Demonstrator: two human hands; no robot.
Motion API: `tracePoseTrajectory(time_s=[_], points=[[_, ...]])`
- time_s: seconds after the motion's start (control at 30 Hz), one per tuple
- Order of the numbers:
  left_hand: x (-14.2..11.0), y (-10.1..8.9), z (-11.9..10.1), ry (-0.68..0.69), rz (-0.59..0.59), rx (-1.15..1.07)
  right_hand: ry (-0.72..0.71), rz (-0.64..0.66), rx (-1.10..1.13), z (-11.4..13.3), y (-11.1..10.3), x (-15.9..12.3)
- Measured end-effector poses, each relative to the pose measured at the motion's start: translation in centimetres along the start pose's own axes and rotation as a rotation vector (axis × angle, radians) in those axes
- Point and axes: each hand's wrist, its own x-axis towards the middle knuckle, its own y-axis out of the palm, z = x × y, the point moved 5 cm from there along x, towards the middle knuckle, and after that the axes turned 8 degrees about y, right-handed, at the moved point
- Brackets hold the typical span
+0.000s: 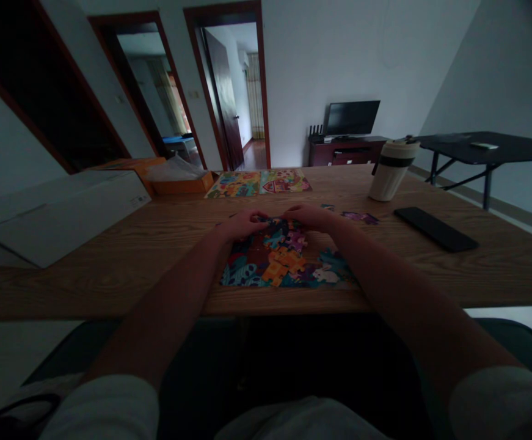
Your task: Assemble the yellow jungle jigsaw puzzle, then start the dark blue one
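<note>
A partly joined jigsaw puzzle (284, 267) lies on the wooden table in front of me, with orange, teal and purple pieces and a white rabbit at the lower right. At its far edge, my left hand (244, 223) has its fingers and thumb bent together on a dark puzzle piece (272, 223). Close by on the right, my right hand (310, 216) is closed with its fingertips at the same dark part of the puzzle. The fingers cover part of what they grip. Loose purple pieces (360, 217) lie to the right of my right hand.
Behind the puzzle lies a colourful picture sheet (261, 183). An orange box (181, 184) with a plastic bag and a long white box (68, 214) stand at left. To the right are a cream tumbler (390, 174) and a black phone-like slab (435, 229).
</note>
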Motion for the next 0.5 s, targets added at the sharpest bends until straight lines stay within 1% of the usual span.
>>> tracePoseTrajectory(time_s=[0.13, 0.23, 0.4, 0.5], points=[[0.4, 0.2, 0.0, 0.075, -0.016, 0.005, -0.074, 0.034, 0.002, 0.1, 0.5, 0.2], [0.9, 0.3, 0.4, 0.128, -0.017, 0.003, -0.124, 0.056, -0.004, 0.2, 0.8, 0.1], [1.3, 0.6, 1.1, 0.174, 0.005, -0.065, -0.084, 0.058, 0.029, 0.1, 1.2, -0.2], [1.3, 0.5, 1.1, 0.191, -0.024, -0.119, -0.091, 0.027, 0.067, 0.5, 1.4, -0.5]])
